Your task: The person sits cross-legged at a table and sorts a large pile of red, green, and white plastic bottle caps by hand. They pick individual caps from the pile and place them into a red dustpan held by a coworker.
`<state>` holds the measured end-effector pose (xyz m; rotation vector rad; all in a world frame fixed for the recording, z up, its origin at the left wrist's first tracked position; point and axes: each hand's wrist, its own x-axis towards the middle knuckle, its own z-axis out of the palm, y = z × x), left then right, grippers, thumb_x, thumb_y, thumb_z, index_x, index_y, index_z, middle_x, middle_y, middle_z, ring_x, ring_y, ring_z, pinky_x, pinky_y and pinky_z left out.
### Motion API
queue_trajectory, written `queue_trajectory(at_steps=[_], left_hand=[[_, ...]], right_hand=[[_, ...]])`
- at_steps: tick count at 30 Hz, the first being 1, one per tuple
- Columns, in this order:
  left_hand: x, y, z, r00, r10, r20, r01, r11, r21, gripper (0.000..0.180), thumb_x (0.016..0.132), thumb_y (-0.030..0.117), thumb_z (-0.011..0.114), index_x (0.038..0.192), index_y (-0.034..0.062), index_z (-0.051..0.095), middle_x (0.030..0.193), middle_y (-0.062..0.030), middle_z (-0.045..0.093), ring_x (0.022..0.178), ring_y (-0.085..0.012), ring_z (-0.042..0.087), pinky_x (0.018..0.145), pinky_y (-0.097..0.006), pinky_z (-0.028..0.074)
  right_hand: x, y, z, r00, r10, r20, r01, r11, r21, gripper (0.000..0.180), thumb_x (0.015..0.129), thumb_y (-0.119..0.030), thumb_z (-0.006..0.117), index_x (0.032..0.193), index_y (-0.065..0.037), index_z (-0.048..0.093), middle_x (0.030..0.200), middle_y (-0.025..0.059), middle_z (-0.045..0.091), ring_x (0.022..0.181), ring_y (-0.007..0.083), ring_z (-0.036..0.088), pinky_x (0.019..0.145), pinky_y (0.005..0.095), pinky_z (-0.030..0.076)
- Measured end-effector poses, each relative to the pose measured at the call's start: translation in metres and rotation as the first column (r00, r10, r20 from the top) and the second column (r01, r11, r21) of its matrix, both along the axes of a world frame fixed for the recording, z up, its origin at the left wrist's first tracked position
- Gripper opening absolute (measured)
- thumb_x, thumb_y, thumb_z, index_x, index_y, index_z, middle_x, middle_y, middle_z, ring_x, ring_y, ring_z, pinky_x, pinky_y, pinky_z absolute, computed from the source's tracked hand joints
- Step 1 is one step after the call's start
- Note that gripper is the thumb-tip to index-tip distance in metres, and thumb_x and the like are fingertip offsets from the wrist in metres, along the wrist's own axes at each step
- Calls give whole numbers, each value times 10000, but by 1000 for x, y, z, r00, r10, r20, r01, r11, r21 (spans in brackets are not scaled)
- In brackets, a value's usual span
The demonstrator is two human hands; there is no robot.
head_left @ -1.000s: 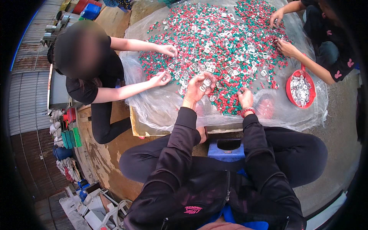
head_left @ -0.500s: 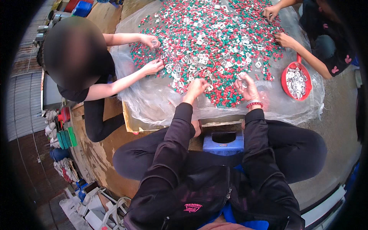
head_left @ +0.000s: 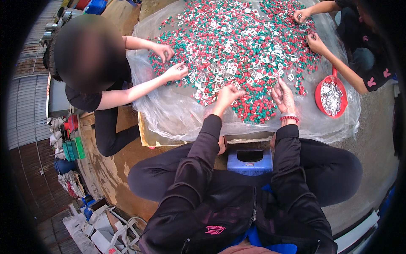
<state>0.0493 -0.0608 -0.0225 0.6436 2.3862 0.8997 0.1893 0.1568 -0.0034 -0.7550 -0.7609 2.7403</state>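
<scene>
Red and green bits (head_left: 254, 111) and pale buckles (head_left: 229, 69): mixed heap, between and beyond both sets of fingertips, on plastic sheet (head_left: 163, 118). Left hand (head_left: 228, 96): thumb and fingers together at near side of heap; can't tell if anything's pinched. Right hand (head_left: 284, 98): fingers part-curled, just beside heap edge; can't tell if clamped. Red pan (head_left: 318, 98), buckles inside: right of right fingers. Blue stool (head_left: 250, 165): bodyward of both.

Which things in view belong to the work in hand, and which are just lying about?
Work in hand:
red and green pieces
pale buckle-shaped pieces
plastic sheet beneath them
red pan holding similar pale pieces

Apparently just lying about:
green stack at left
blue container at top left
cloth bundle below the green stack
</scene>
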Motion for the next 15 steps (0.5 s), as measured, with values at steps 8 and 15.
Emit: queue_trajectory(at_steps=[8, 15], left_hand=[[-29, -17, 7, 912, 171, 373, -263, 941, 211, 234, 865, 270, 570, 806, 55, 640, 671, 4, 590, 522, -94, 502, 435, -239, 354], [-28, -31, 74, 601, -73, 796, -586, 637, 501, 141, 843, 170, 645, 786, 74, 559, 724, -9, 544, 582, -75, 521, 411, -201, 306]], right_hand=[[-39, -60, -21, 910, 153, 386, -415, 315, 854, 368, 799, -177, 683, 1148, -79, 623, 833, 58, 689, 741, 209, 668, 608, 364, 511], [-64, -91, -37, 769, -86, 633, -639, -97, 763, 281, 833, -228, 640, 1101, -148, 659, 933, 155, 678, 894, 340, 645, 760, 453, 509]])
